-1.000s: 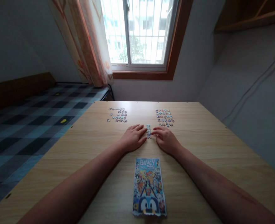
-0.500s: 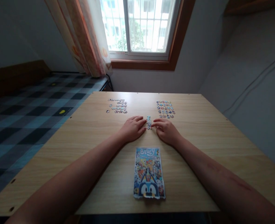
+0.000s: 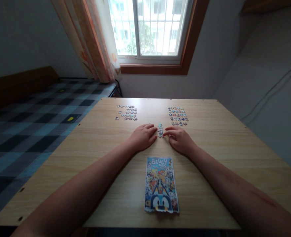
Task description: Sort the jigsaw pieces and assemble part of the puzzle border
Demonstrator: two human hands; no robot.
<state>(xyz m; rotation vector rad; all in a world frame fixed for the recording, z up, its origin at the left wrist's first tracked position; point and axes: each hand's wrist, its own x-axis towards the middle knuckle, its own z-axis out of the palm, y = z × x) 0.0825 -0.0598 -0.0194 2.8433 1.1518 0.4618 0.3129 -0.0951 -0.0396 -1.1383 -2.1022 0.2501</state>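
Observation:
A short strip of joined puzzle pieces [image 3: 160,130] lies on the wooden table [image 3: 105,154] between my hands. My left hand [image 3: 143,136] rests palm down just left of the strip, fingers stretched flat, fingertips touching or nearly touching it. My right hand [image 3: 180,140] lies just right of it, fingers extended toward the strip, holding nothing. A colourful cartoon picture sheet [image 3: 161,185] with a blue dog lies near the table's front edge, between my forearms.
Two groups of loose puzzle pieces sit farther back: a left group [image 3: 127,113] and a right group [image 3: 178,116]. A bed with a checked cover [image 3: 36,121] stands left of the table. A window and curtain [image 3: 96,39] are behind.
The view dropped after the earliest frame, then shifted slightly right. Both hands stay flat on either side of the strip; nothing was picked up or moved.

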